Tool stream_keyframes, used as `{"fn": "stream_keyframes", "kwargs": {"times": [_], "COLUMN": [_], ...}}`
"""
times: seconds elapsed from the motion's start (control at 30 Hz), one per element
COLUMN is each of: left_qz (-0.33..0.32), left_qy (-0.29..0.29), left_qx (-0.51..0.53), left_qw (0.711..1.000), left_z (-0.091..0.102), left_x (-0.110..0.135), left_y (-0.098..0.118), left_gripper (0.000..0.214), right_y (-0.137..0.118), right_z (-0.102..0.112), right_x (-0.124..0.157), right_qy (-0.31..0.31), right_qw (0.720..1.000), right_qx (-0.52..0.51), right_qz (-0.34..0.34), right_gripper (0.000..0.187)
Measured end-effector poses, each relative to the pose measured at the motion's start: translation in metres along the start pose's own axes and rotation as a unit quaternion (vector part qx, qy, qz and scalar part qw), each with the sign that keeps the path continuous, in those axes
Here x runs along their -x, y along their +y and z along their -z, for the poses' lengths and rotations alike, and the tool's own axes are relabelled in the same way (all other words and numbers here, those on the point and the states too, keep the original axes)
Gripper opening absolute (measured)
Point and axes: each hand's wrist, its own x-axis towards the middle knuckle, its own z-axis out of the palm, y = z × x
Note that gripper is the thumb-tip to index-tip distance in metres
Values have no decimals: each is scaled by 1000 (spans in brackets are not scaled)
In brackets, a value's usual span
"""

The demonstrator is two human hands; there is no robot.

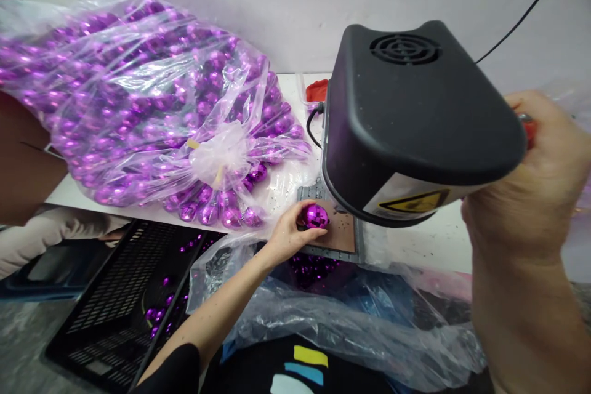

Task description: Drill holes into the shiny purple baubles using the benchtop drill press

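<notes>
My left hand (292, 235) holds a shiny purple mirrored ball (314, 216) between thumb and fingers. The ball is over a brown plate (340, 231) on the base of a black machine (415, 104), just below its housing. High at the right, my right hand (535, 160) is closed around a handle at the machine's side; only a bit of red (530, 133) and a metal end show there, and most of the grip is hidden by my fingers and the housing.
A tied clear bag of purple balls (138, 92) fills the table's left. Below stands a black crate (106, 314) with some loose purple balls. Clear plastic sheeting (351, 320) with purple pieces spans my lap. Another person's arm (28, 160) is at far left.
</notes>
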Motion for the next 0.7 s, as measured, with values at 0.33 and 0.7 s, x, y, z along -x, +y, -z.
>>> {"fn": "stream_keyframes", "kwargs": {"times": [0.33,0.7], "left_qz": [-123,-51], "left_qy": [-30,-36], "left_qx": [-204,-109], "left_qw": [971,992], "left_z": [-16,-33], "left_x": [-12,-15], "left_y": [7,-8], "left_gripper": [47,53], "right_y": [3,-1], "right_z": [0,4], "right_x": [1,3], "right_qy": [1,-15], "right_qw": [1000,999], "right_qx": [-2,42], "right_qz": [9,18], "right_gripper": [36,33]}}
